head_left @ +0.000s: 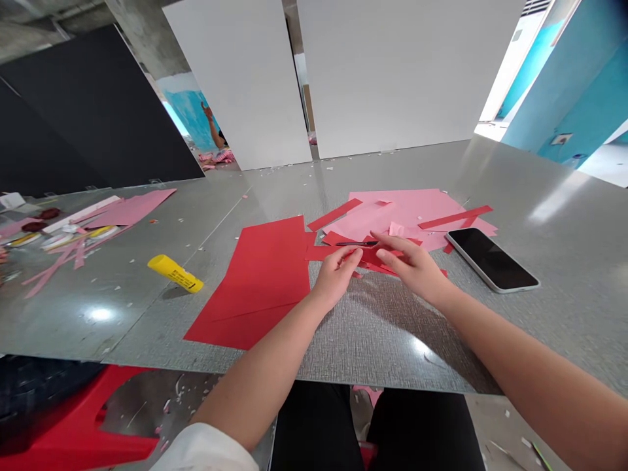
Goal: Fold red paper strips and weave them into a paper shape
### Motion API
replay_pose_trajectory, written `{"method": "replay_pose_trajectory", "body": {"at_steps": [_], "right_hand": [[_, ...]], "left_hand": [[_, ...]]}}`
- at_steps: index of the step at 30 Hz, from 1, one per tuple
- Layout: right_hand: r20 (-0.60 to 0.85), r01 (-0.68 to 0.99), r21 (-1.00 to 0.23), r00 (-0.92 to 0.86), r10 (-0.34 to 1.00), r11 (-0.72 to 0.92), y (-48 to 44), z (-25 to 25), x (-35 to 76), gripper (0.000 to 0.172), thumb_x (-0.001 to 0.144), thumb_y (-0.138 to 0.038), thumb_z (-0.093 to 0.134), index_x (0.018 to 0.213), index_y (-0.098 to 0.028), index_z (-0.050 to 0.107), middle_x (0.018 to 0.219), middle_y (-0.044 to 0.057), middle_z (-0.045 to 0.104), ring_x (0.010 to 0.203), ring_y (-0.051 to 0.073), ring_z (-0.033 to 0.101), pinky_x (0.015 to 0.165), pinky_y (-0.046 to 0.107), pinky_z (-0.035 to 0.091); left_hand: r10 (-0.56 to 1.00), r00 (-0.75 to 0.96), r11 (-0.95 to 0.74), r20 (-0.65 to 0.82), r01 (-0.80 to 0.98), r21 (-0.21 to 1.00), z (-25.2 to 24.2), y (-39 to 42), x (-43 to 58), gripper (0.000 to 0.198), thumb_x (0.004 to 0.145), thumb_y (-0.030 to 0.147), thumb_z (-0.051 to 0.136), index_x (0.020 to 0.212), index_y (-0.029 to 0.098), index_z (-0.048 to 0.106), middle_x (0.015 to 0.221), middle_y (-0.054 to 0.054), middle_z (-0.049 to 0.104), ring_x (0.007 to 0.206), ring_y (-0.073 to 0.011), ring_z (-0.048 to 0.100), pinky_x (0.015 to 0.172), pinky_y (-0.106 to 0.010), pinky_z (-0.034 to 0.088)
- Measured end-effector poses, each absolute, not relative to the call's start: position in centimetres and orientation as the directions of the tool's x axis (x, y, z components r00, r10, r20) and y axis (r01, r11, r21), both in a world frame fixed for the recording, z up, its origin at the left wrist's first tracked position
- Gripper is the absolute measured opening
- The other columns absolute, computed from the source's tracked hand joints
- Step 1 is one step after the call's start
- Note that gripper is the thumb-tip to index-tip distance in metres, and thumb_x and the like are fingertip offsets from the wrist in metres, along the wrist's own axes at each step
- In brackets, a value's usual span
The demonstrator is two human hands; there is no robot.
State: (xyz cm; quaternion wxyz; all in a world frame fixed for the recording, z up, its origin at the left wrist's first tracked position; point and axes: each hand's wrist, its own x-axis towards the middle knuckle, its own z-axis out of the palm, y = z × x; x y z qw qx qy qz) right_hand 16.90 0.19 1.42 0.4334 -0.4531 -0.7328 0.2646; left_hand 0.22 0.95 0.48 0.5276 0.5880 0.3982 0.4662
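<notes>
My left hand [337, 273] is closed in a pinch over the red paper scraps, and a small piece of red paper [356, 275] pokes out below its fingertips. To its right, my right hand [415, 265] has its thumb and fingers apart, just above several red strips, with nothing visible between them. A thin dark pen-like stick [357, 244] lies on the scraps just beyond both hands. Left of my hands lies a large red paper sheet [269, 268] with a crease near its lower edge. Pink paper [417, 209] spreads behind the scraps, partly covered by red strips [454, 218].
A phone [493, 258] lies right of my right hand. A yellow glue stick [175, 273] rests left of the red sheet. Pink paper [142, 208] and tape rolls [98, 234] lie far left on the grey table [147, 327]. White panels [412, 78] stand behind; another person's arm [213, 127] shows beyond.
</notes>
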Motion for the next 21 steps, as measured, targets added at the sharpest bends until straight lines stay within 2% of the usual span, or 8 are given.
{"method": "replay_pose_trajectory", "body": {"at_steps": [2,4,7,10,12,14,17,21], "right_hand": [[0.347,0.445,-0.818,-0.121,0.93,0.363,0.7,1.8,17.5,0.044,0.085,-0.046,0.042,0.122,-0.026,0.053,0.116,0.006,0.06,0.103,0.021,0.056,0.086,0.038,0.045],[0.317,0.57,-0.772,-0.036,0.948,0.28,1.2,2.3,19.5,0.046,0.083,-0.052,0.042,0.119,-0.027,0.056,0.114,0.007,0.061,0.1,0.023,0.057,0.084,0.04,0.044],[0.167,0.885,-0.462,0.141,0.976,-0.049,1.9,2.7,24.9,0.06,0.072,-0.065,0.047,0.113,-0.023,0.06,0.102,0.016,0.064,0.095,0.035,0.056,0.075,0.049,0.041],[0.055,0.905,-0.216,0.387,0.921,-0.367,1.9,1.8,30.9,0.082,0.061,-0.073,0.051,0.12,-0.015,0.053,0.109,0.027,0.057,0.103,0.048,0.047,0.071,0.054,0.037],[-0.068,0.901,-0.203,0.377,0.924,-0.383,1.8,0.6,33.5,0.086,0.061,-0.071,0.053,0.123,-0.013,0.049,0.109,0.029,0.057,0.103,0.046,0.048,0.073,0.051,0.037],[-0.049,0.922,-0.207,0.323,0.945,-0.326,1.7,-0.5,34.6,0.086,0.062,-0.067,0.056,0.128,-0.014,0.043,0.112,0.027,0.056,0.106,0.043,0.048,0.076,0.048,0.038],[-0.016,0.907,-0.192,0.378,0.926,-0.374,1.9,-1.5,34.5,0.088,0.061,-0.066,0.055,0.133,-0.02,0.036,0.117,0.024,0.054,0.106,0.043,0.048,0.076,0.051,0.04],[-0.005,0.905,-0.196,0.385,0.923,-0.378,2.7,-1.9,34.8,0.09,0.058,-0.068,0.055,0.132,-0.02,0.038,0.117,0.025,0.053,0.105,0.045,0.048,0.073,0.053,0.04]], "left_hand": [[0.963,0.223,-0.167,0.155,0.035,0.985,0.4,1.0,0.2,0.031,0.082,0.041,0.052,0.099,0.016,0.061,0.092,-0.009,0.065,0.085,-0.0187,0.062,0.061,-0.025,0.052],[0.963,0.222,-0.183,0.153,0.119,0.976,0.3,1.0,0.1,0.031,0.082,0.041,0.051,0.099,0.018,0.062,0.089,-0.008,0.065,0.086,-0.019,0.062,0.063,-0.026,0.052],[0.958,0.222,-0.232,0.18,0.235,0.944,0.1,1.0,0.0,0.031,0.083,0.043,0.049,0.099,0.02,0.062,0.094,-0.007,0.065,0.088,-0.0184,0.061,0.068,-0.028,0.051],[0.947,0.228,-0.284,0.224,0.278,0.918,-0.1,0.9,0.1,0.031,0.084,0.043,0.047,0.099,0.021,0.062,0.1,-0.006,0.064,0.089,-0.0173,0.06,0.072,-0.028,0.05],[0.94,0.245,-0.301,0.236,0.275,0.913,-0.2,0.8,0.2,0.031,0.085,0.043,0.045,0.098,0.021,0.062,0.098,-0.006,0.064,0.087,-0.0168,0.06,0.072,-0.028,0.049],[0.934,0.262,-0.313,0.242,0.275,0.909,-0.2,0.8,0.3,0.032,0.086,0.043,0.043,0.098,0.02,0.062,0.096,-0.006,0.064,0.086,-0.0168,0.061,0.072,-0.028,0.049],[0.933,0.267,-0.32,0.243,0.3,0.899,-0.2,0.8,0.2,0.033,0.086,0.044,0.043,0.097,0.019,0.061,0.093,-0.007,0.065,0.085,-0.017,0.061,0.071,-0.027,0.048],[0.931,0.267,-0.331,0.25,0.324,0.886,0.1,0.9,-0.1,0.034,0.086,0.045,0.041,0.096,0.019,0.061,0.09,-0.006,0.064,0.078,-0.0157,0.061,0.069,-0.027,0.047]]}}
